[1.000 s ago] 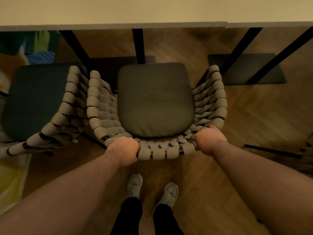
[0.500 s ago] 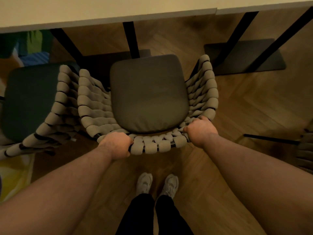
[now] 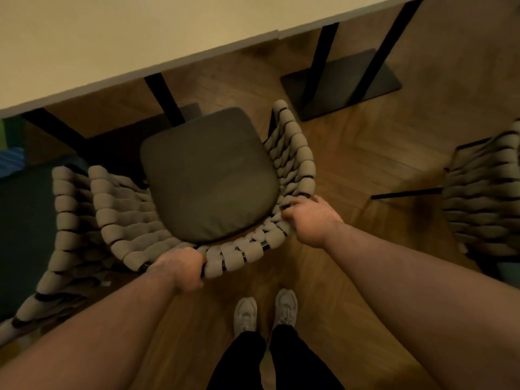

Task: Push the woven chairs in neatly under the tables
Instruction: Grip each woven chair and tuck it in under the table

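Note:
A woven chair [image 3: 123, 220] with a dark green seat cushion [image 3: 208, 175] stands in front of me, its seat front close to the edge of the pale table [image 3: 118, 40]. My left hand [image 3: 180, 270] grips the woven top rail of the backrest at its left. My right hand [image 3: 308, 218] holds the rail at the back right corner, fingers curled over the weave. The chair sits turned a little, its right side farther forward.
A second woven chair [image 3: 64, 229] with a dark seat stands tight against the left side. A third woven chair [image 3: 481, 204] is at the right edge. Black table legs [image 3: 163, 99] and a flat black base [image 3: 349, 83] rest on the wooden floor. My shoes [image 3: 266, 311] are just behind the chair.
The chair has gone forward toward the table and turned, its right side leading. The view has swung right, so the right-hand chair now shows more.

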A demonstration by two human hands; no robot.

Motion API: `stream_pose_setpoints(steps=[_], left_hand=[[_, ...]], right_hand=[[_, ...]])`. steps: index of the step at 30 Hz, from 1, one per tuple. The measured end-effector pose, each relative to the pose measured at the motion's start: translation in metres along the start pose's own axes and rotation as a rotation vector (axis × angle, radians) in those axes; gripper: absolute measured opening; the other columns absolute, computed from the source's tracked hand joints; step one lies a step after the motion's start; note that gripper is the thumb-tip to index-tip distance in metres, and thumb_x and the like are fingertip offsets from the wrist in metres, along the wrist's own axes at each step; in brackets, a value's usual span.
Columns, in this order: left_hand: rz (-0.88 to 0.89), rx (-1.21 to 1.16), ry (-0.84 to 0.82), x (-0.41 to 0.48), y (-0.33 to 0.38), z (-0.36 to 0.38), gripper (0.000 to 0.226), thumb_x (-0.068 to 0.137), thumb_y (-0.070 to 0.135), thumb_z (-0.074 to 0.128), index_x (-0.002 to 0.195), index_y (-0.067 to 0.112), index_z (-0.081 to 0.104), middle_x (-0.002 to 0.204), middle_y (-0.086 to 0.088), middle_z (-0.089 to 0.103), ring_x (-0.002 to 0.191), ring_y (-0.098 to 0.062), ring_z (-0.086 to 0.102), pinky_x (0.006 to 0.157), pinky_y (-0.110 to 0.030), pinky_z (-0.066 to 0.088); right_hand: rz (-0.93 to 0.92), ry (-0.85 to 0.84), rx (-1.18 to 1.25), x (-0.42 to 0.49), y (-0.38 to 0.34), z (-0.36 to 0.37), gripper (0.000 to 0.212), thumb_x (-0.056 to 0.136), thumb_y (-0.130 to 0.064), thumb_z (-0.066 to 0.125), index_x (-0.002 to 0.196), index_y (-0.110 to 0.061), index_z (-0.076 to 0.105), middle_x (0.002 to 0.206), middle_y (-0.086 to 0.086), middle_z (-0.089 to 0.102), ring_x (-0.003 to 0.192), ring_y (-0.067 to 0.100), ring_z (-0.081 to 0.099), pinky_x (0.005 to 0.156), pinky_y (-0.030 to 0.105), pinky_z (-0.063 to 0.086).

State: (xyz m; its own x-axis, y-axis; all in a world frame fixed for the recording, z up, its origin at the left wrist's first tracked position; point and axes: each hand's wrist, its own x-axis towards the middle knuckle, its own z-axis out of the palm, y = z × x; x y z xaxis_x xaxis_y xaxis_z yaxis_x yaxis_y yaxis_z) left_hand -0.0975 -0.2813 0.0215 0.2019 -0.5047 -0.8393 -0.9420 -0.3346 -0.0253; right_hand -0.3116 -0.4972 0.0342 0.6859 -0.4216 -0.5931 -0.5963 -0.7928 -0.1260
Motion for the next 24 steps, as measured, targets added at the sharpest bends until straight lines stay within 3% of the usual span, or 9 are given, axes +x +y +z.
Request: stream_pose_setpoints(steps=[5, 10, 17, 24], left_hand=[[0.099, 0.039, 0.098, -0.015, 0.013, -0.052, 0.046, 0.094, 0.054, 0.063, 0.138, 0.041, 0.061, 0.112, 0.018, 0.068, 0.100, -0.003, 0.065, 0.087, -0.027, 0.057], [0.223, 0.148, 0.227, -0.022, 0.068, -0.124, 0.061, 0.099, 0.049, 0.062, 0.156, 0.038, 0.044, 0.148, 0.008, 0.059, 0.132, -0.014, 0.059, 0.105, -0.035, 0.053], [0.406, 0.283, 0.325, -0.014, 0.210, -0.203, 0.071, 0.100, 0.042, 0.063, 0.164, 0.031, 0.035, 0.160, 0.002, 0.047, 0.145, -0.021, 0.047, 0.112, -0.038, 0.046], [0.522, 0.452, 0.364, 0.011, 0.364, -0.256, 0.088, 0.098, 0.035, 0.067, 0.170, 0.029, 0.017, 0.175, 0.004, 0.022, 0.162, -0.018, 0.017, 0.129, -0.035, 0.019]], right_hand=[[0.277, 0.070, 0.259, -0.058, 0.033, -0.013, 0.046, 0.097, -0.026, 0.062, 0.143, -0.034, 0.060, 0.137, -0.001, 0.069, 0.134, 0.024, 0.059, 0.125, 0.052, 0.030], [0.573, 0.168, 0.400, -0.118, 0.091, -0.004, 0.044, 0.096, -0.034, 0.063, 0.140, -0.032, 0.064, 0.135, 0.000, 0.071, 0.127, 0.025, 0.064, 0.113, 0.044, 0.046], [0.853, 0.270, 0.558, -0.195, 0.188, 0.017, 0.050, 0.099, -0.042, 0.064, 0.147, -0.032, 0.059, 0.140, 0.001, 0.068, 0.130, 0.026, 0.062, 0.113, 0.047, 0.047], [1.008, 0.316, 0.660, -0.271, 0.303, 0.030, 0.053, 0.096, -0.040, 0.066, 0.148, -0.032, 0.059, 0.138, 0.002, 0.068, 0.126, 0.028, 0.063, 0.105, 0.044, 0.053]])
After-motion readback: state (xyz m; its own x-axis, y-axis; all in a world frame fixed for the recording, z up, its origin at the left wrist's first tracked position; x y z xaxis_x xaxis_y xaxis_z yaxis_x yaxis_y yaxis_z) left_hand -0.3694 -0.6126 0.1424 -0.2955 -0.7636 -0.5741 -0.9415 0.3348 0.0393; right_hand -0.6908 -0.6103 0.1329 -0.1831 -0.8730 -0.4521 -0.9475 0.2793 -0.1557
